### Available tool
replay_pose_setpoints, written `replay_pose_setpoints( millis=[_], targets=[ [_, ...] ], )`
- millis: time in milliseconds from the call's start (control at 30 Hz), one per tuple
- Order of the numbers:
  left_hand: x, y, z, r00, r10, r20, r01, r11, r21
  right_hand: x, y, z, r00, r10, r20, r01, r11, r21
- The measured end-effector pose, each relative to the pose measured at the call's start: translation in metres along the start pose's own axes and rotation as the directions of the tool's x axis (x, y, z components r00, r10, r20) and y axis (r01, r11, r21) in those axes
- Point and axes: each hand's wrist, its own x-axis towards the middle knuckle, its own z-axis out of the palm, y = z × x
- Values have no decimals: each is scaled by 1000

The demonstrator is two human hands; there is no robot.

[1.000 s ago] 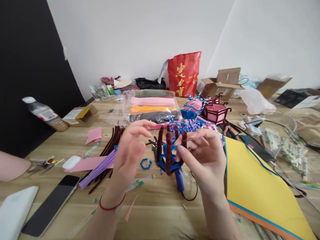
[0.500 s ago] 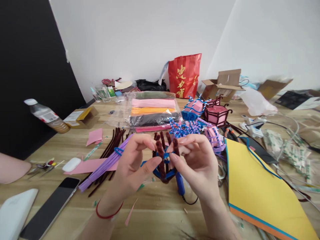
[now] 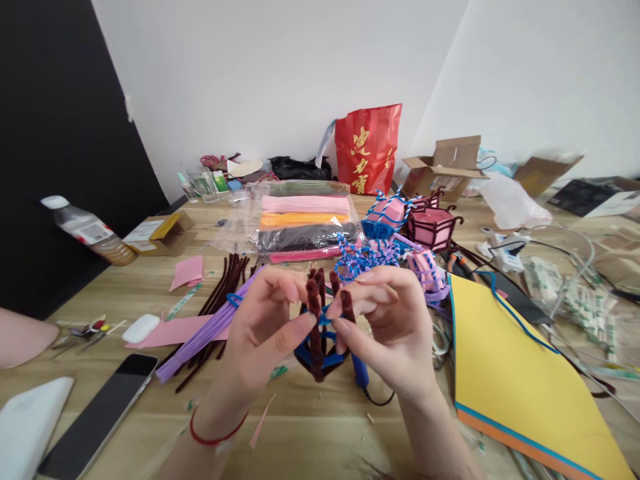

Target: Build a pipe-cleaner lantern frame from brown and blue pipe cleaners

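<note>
Both my hands hold a small pipe-cleaner frame (image 3: 317,337) above the wooden table (image 3: 320,427). It has a blue base ring and several dark brown upright stems. My left hand (image 3: 263,330), with a red string on its wrist, pinches one brown stem between thumb and fingers. My right hand (image 3: 387,327) pinches another brown stem at the frame's right side. A blue ring piece is held between the stems near my fingertips. Under my hands lies a blue glue gun (image 3: 359,369) with a black cord.
Loose brown and purple pipe cleaners (image 3: 210,313) lie to the left, a packet of coloured ones (image 3: 305,220) behind. Finished pink lanterns (image 3: 433,227) stand at the back right. Yellow card (image 3: 515,367) lies right, a phone (image 3: 100,413) and bottle (image 3: 87,230) left. Another person's arm (image 3: 23,337) rests at the left edge.
The frame has dropped lower and tilted toward me. My left hand has closed from a loose hold onto a brown stem, and both hands have drawn together.
</note>
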Motion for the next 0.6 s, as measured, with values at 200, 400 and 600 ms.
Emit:
replay_pose_setpoints(
  millis=[200,400,600],
  targets=[
    [0,0,0,1000,20,6,-20,998,64,2,-1,-6,999,-20,49,24,997,-77],
    [2,0,-3,997,77,-13,-74,981,178,2,-6,-7,998,55,44,-53,997,-61],
    [-2,-1,-2,959,270,-85,-205,869,450,7,-5,-10,994,111,6,-111,994,5]
  ],
)
